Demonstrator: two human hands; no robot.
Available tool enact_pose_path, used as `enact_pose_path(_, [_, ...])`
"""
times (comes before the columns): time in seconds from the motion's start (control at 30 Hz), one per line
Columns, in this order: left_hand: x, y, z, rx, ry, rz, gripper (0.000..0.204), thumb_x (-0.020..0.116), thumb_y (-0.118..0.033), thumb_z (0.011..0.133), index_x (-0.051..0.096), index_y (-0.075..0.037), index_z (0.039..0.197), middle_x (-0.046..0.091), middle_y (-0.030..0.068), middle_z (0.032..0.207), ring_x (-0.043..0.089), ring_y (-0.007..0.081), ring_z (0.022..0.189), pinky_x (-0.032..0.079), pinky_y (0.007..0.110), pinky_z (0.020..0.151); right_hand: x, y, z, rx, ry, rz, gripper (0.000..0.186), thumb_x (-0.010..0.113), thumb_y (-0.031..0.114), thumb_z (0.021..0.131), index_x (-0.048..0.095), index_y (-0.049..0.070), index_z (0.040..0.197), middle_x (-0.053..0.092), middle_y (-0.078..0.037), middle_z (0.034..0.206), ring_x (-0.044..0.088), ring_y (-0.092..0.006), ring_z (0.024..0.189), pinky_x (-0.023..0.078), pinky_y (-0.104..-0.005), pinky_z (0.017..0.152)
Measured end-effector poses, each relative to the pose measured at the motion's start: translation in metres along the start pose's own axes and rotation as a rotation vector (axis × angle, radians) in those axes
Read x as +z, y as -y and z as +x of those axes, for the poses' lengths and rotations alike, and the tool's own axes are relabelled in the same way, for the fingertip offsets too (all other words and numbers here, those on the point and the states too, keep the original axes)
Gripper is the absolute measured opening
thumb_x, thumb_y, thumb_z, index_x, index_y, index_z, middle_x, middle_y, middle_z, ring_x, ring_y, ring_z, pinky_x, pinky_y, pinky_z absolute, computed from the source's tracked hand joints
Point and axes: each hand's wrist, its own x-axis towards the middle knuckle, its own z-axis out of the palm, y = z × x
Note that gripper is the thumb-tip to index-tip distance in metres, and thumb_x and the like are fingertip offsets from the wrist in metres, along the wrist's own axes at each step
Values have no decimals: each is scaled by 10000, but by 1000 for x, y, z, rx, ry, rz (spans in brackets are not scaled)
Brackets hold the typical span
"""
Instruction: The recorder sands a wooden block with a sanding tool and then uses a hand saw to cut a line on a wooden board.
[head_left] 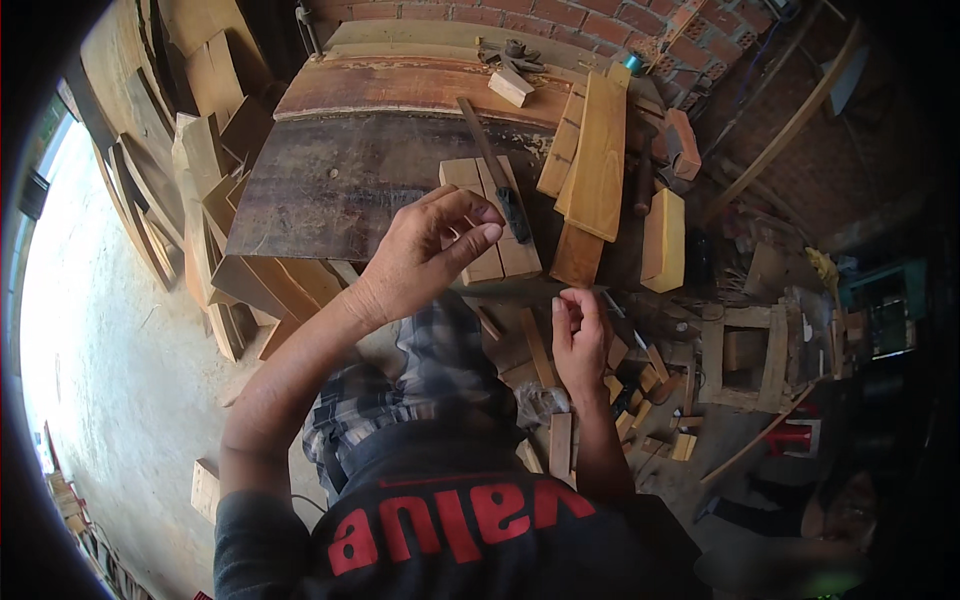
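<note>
My left hand (432,238) is raised over the near edge of the bench, its fingers curled and the thumb close to the index fingertip. Anything in that pinch is too small to make out. Under and beyond it lie pale wooden blocks (462,178) side by side. Across them rests a long, rusty flat bar (482,140) with a dark grip (513,216), close to my left fingertips. My right hand (582,335) hangs lower, just off the bench edge, fingers bent in and thumb against them. Whatever it may hold is hidden. A brown board end (577,257) sticks out above it.
Varnished boards (598,150) are stacked on the dark workbench (320,180), beside a yellow-faced block (663,240). Plywood offcuts (215,190) lean at the left. Wood scraps (560,440) litter the floor at right, near a wooden frame (745,355). Another person (840,510) is at lower right.
</note>
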Motion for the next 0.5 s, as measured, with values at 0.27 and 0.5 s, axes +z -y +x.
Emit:
enact_pose_path(0.27, [59, 75, -3, 118, -177, 843, 874, 667, -607, 760, 386, -108, 1420, 345, 168, 1448, 324, 400, 1333, 236, 549, 1060, 73, 21, 121, -41, -54, -344, 380, 557, 329, 940, 541, -32, 1057, 574, -219, 970, 591, -379, 953, 492, -463, 796])
enact_pose_path(0.5, [93, 84, 0, -58, -326, 863, 669, 544, -607, 858, 469, -218, 1397, 326, 173, 1477, 317, 417, 1317, 210, 541, 1068, 79, 7, 129, 20, 224, -490, 358, 600, 303, 909, 554, -34, 1021, 586, -247, 998, 614, -390, 950, 516, -459, 788])
